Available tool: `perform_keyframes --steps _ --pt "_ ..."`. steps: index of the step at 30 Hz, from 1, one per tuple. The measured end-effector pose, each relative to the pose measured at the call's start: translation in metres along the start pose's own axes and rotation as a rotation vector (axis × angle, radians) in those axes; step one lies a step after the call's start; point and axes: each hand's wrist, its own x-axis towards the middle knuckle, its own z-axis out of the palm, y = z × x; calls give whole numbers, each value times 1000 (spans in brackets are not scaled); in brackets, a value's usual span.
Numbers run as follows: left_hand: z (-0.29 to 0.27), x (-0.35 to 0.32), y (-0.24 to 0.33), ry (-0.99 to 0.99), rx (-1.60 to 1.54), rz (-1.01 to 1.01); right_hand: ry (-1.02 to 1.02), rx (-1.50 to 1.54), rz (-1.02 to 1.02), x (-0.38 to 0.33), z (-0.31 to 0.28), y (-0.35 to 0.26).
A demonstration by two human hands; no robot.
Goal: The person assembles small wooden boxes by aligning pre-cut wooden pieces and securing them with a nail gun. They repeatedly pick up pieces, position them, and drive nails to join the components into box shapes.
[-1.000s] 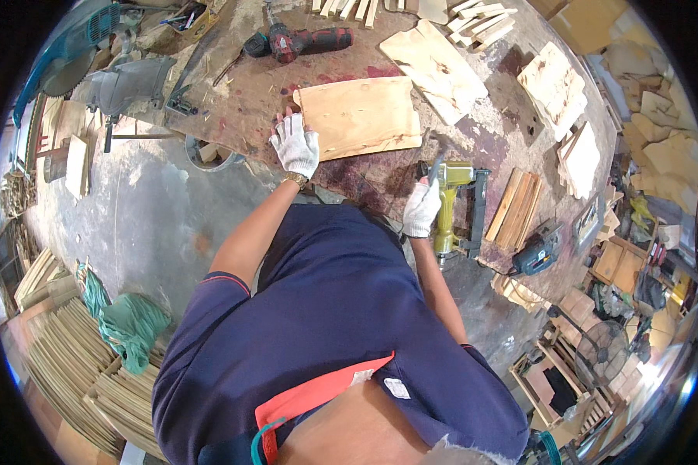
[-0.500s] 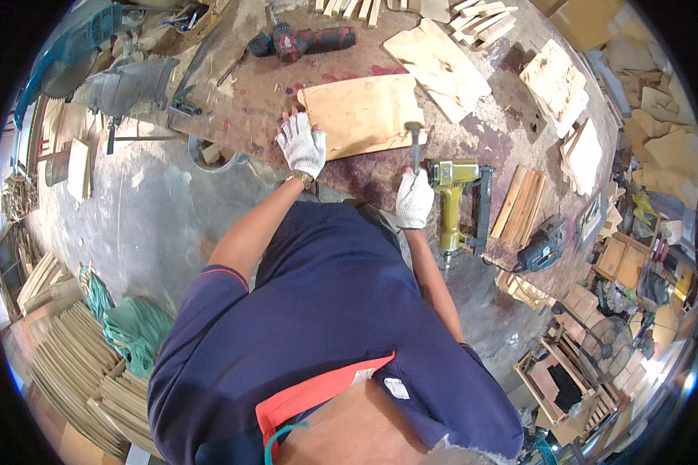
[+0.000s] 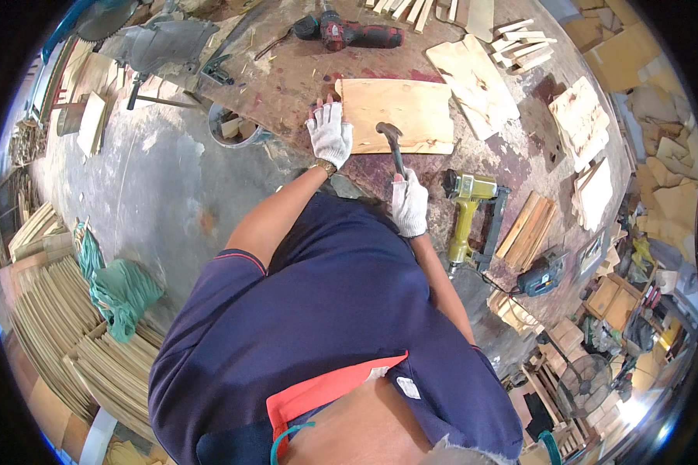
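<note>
On the workbench my left hand [image 3: 330, 133] presses flat on the plywood panel [image 3: 399, 115]; my right hand [image 3: 409, 203] grips a hammer [image 3: 393, 146]

White knit gloves, navy shirt

Left arm extended forward, elbow slightly bent, forearm bare. Left hand [image 3: 330, 133] in white knit glove, palm down, fingers spread and pressed flat. Right arm bent close to the torso, forearm bare. Right hand [image 3: 409, 203] gloved likewise, fist closed in a grip, knuckles facing up.
</note>
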Motion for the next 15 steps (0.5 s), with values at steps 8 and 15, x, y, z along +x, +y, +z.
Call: perform_keyframes --steps 8,15 --pt "2 1 1 4 14 -13 -44 20 -40 8 13 13" --pt "1 -2 2 25 8 -8 -196 -507 -213 5 12 10"
